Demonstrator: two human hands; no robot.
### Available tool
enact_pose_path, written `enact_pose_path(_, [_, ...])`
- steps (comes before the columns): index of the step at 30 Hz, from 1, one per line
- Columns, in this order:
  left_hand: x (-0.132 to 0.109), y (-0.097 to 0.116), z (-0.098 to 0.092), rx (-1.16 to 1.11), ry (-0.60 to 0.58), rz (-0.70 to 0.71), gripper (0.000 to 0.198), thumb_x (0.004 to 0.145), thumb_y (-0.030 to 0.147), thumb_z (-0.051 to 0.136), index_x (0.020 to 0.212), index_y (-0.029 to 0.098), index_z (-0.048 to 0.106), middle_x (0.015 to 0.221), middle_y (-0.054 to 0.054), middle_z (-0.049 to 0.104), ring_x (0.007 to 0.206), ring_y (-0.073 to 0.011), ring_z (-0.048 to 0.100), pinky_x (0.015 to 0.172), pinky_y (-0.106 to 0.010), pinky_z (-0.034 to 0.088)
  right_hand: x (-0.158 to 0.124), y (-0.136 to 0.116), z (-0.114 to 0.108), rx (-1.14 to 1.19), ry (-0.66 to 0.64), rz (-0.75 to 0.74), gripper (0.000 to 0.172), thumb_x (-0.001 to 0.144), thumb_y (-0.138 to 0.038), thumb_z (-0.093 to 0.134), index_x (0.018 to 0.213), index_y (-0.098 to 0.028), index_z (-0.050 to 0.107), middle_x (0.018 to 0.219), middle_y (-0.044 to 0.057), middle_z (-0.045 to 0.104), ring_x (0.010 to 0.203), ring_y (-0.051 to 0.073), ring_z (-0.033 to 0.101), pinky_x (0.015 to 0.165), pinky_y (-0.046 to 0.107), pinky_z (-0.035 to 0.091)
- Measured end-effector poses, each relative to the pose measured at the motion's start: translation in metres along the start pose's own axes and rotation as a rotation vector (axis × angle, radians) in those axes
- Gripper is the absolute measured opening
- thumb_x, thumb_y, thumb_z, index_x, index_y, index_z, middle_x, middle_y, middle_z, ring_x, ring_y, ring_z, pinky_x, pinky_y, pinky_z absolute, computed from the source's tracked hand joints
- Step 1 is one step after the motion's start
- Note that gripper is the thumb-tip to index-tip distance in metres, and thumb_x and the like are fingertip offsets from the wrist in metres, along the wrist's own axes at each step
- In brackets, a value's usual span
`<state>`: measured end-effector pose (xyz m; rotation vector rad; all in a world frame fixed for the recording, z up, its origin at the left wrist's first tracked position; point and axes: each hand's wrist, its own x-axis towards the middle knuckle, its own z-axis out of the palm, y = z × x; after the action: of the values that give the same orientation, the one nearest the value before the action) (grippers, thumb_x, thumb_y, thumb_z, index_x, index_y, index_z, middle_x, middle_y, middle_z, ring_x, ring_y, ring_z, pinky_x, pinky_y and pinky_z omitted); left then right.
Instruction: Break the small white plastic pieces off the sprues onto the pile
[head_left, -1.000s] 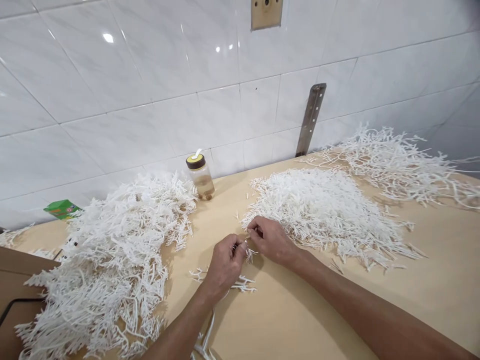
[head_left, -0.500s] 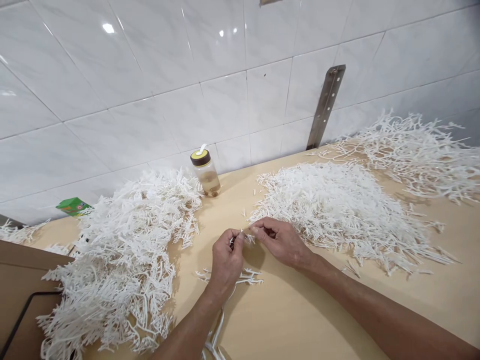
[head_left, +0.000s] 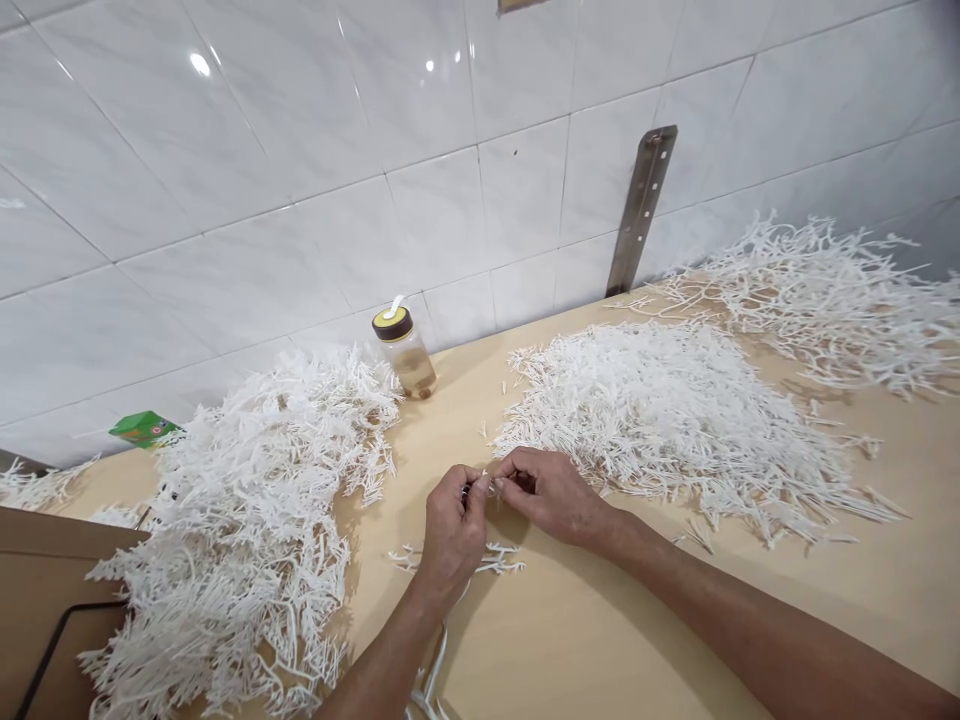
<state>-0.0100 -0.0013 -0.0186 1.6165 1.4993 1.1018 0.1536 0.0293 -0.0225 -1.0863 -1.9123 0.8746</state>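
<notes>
My left hand (head_left: 454, 525) is closed, with thumb and forefinger pinching a small white branched piece (head_left: 485, 476), mostly hidden by the fingers. My right hand (head_left: 553, 496) meets it fingertip to fingertip, pinched on the same white bit. A dark ring-like item shows at a left finger. Under the left wrist lies a loose white branched stem (head_left: 504, 560), its long strands (head_left: 429, 675) running toward the front edge of the view. A dense heap of short white sprigs (head_left: 637, 400) lies just beyond my right hand.
A large heap of white branched pieces (head_left: 247, 510) covers the left side. Behind it stand a lidded bottle (head_left: 409, 360) and a green carton (head_left: 144, 428). Longer white stems (head_left: 832, 300) lie at far right. A metal bracket (head_left: 643, 210) rests against the tiled wall; a cardboard box (head_left: 60, 590) sits at left.
My right hand has moved slightly left, and its fingertips now meet those of my left hand at the white piece. The view has shifted a little.
</notes>
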Motion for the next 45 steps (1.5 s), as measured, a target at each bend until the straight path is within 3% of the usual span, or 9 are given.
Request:
enact_pose_path(14, [0.006,-0.006,-0.002,-0.135,0.042,-0.064,0.027,0.087,0.042,0.056,0.075,0.017,0.057,0.064,0.003,0.050,0.059,-0.0109,0.042,0.057,-0.022,0.036,-0.002,-0.001,0.015,-0.046,0.100,0.100,0.016,0.088,-0.024,0.052,0.086,-0.019,0.066,0.072,0.002,0.067,0.065,0.015,0.060,0.064,0.028,0.044])
enact_pose_path(21, [0.007,-0.009,-0.002,-0.248,0.032,-0.130,0.030,0.086,0.046,0.059,0.077,0.017,0.057,0.061,0.004,0.050,0.057,-0.0101,0.042,0.056,-0.021,0.037,-0.002,0.001,0.013,0.005,0.029,0.061,0.017,0.086,-0.023,0.054,0.081,-0.018,0.069,0.068,0.001,0.067,0.060,0.014,0.055,0.058,0.025,0.042])
enact_pose_path(26, [0.004,-0.002,0.000,-0.182,0.035,-0.091,0.030,0.084,0.047,0.064,0.084,0.016,0.063,0.068,0.002,0.057,0.060,-0.0106,0.047,0.058,-0.022,0.039,-0.003,0.002,0.012,0.121,0.094,0.179,0.024,0.088,-0.033,0.054,0.087,-0.018,0.072,0.066,0.001,0.067,0.056,0.014,0.055,0.051,0.024,0.041])
enact_pose_path(35, [0.003,-0.004,0.001,0.049,0.157,0.005,0.019,0.084,0.035,0.061,0.076,0.018,0.062,0.065,0.002,0.056,0.058,-0.0116,0.049,0.057,-0.023,0.039,-0.004,0.003,0.012,0.112,0.072,0.173,0.023,0.088,-0.031,0.055,0.090,-0.020,0.075,0.069,0.001,0.070,0.059,0.014,0.058,0.055,0.025,0.043])
enact_pose_path(45, [0.002,-0.008,0.002,0.173,0.107,0.089,0.020,0.089,0.032,0.057,0.076,0.017,0.064,0.074,-0.003,0.059,0.067,-0.0146,0.054,0.062,-0.025,0.041,-0.004,0.005,0.015,0.077,0.110,0.166,0.022,0.088,-0.032,0.055,0.083,-0.020,0.073,0.068,0.000,0.070,0.062,0.015,0.061,0.059,0.026,0.045])
